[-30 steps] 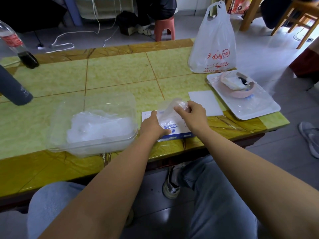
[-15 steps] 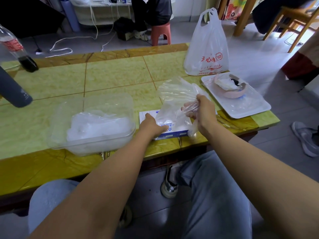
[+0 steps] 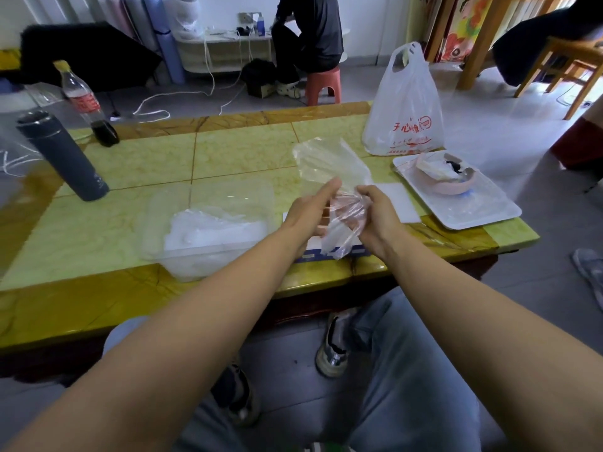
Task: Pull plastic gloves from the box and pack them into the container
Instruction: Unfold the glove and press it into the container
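A low surface (image 3: 244,151) of glossy yellow-green marbled tiles, edged in amber veined stone, carries everything here. The landmark is a clear, round-cornered plastic container (image 3: 228,194) near its front edge, holding a crumpled white heap of gloves (image 3: 212,233).

Far to the right of the container and further back stands a thin white carrier bag (image 3: 404,115) with looped handles, printed with red Chinese characters and a round red logo. Right of the container, in front of that bag, lies a white rectangular tray (image 3: 473,213) bearing a pink bowl (image 3: 447,182) of crumpled scraps. Left of the container and behind it stands a matt grey cylindrical flask (image 3: 62,154). Further back on that side is a clear bottle (image 3: 86,102) with a yellow cap, a red label too blurred to read and a little dark liquid at the bottom.

Just right of the container, raised above the surface, a filmy, see-through plastic glove (image 3: 329,168) fans upward. The seated person's right hand (image 3: 375,216) has its fingers curled tight round the bunched middle of the glove. The left hand (image 3: 310,212) lies against the film with its fingers held straight.

Beneath both hands, just beside the container's right wall, sits the flat white glove box (image 3: 313,254); its blue print is too small to read. A plain white card (image 3: 401,203) lies between the box and the tray.
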Available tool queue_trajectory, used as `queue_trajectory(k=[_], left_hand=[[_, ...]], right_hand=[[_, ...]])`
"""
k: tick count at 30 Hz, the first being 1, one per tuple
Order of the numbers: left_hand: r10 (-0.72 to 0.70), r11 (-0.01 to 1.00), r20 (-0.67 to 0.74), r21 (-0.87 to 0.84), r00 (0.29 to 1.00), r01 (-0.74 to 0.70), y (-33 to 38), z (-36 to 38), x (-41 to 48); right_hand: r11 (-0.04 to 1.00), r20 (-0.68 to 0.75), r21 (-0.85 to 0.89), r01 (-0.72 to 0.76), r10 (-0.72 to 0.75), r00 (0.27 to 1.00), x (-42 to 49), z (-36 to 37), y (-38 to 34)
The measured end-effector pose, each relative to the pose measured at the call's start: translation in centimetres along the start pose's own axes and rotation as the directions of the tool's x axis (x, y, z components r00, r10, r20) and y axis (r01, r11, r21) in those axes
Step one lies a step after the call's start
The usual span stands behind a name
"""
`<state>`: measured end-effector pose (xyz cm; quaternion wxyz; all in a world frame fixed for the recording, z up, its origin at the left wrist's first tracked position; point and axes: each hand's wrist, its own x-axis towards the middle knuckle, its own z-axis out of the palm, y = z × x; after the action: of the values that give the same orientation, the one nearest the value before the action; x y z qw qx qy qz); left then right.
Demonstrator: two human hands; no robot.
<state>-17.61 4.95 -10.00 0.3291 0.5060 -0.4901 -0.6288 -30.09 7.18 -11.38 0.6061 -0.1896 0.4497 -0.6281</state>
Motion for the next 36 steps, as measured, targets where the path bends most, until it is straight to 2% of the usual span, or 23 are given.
queue_trajectory(k=[1,3,6,12,14,16,18,20,22,24,25,27,28,31,33,36], left_hand=[[0.052,0.999,-0.026,-0.007,0.998,-0.053,0.1,-0.2,-0.1],[0.144,0.986,-0.177,-0.062,0.974,-0.157,0.3,-1.2,-0.2],[0.205,0.957,-0.345,-0.126,0.916,-0.262,1.4,-3.6,-0.7],[0.195,0.933,-0.404,-0.205,0.894,-0.296,4.1,-9.4,-1.0],[0.219,0.943,-0.427,-0.137,0.877,-0.302,4.0,-11.3,-1.2],[0.241,0.963,-0.421,-0.009,0.874,-0.270,3.5,-13.3,-1.5],[0.270,0.963,-0.386,0.134,0.882,-0.236,2.9,-15.2,-1.9],[0.301,0.938,-0.316,0.268,0.900,-0.220,2.7,-17.3,-2.4],[0.292,0.906,-0.211,0.372,0.933,-0.200,2.9,-19.1,-2.9],[0.248,0.882,-0.103,0.436,0.963,-0.180,3.3,-20.5,-3.2],[0.229,0.871,-0.063,0.459,0.971,-0.176,3.6,-20.9,-3.3],[0.205,0.860,-0.025,0.482,0.978,-0.168,4.1,-21.6,-3.1],[0.191,0.863,-0.027,0.480,0.981,-0.155,4.2,-22.0,-2.8],[0.111,0.903,-0.074,0.423,0.991,-0.069,3.8,-23.5,-1.8],[-0.022,0.929,-0.120,0.365,0.993,0.065,3.2,-25.0,-1.2],[-0.260,0.890,-0.095,0.362,0.961,0.276,2.6,-27.0,-1.0]], right_hand=[[1.000,0.036,-0.003,-0.004,0.004,0.999,-0.2,0.5,0.1],[1.000,0.085,-0.017,-0.004,0.006,0.996,-0.6,1.5,0.2],[0.997,0.089,-0.072,0.007,-0.001,0.996,-0.8,2.4,0.4],[0.966,0.042,-0.256,0.033,-0.023,0.999,0.0,4.2,0.7],[0.941,0.022,-0.330,0.075,-0.072,0.997,0.4,5.7,1.2],[0.898,0.003,-0.397,0.191,-0.207,0.978,0.9,7.1,1.8],[0.854,-0.002,-0.405,0.326,-0.358,0.934,1.0,8.4,1.9],[0.815,0.039,-0.417,0.401,-0.425,0.904,1.4,10.2,2.0],[0.803,0.160,-0.454,0.385,-0.352,0.922,1.8,12.0,2.2],[0.784,0.299,-0.545,0.297,-0.150,0.942,2.0,13.9,2.4],[0.742,0.348,-0.620,0.256,-0.033,0.937,2.0,14.7,2.7],[0.641,0.385,-0.740,0.204,0.154,0.910,1.8,15.8,3.4],[0.615,0.379,-0.765,0.192,0.190,0.906,2.0,16.3,3.8],[0.614,0.320,-0.768,0.179,0.128,0.939,2.4,16.7,4.4],[0.659,0.274,-0.737,0.151,0.087,0.958,3.2,16.5,4.5],[0.727,0.196,-0.684,0.053,0.113,0.974,4.6,15.7,4.9]])
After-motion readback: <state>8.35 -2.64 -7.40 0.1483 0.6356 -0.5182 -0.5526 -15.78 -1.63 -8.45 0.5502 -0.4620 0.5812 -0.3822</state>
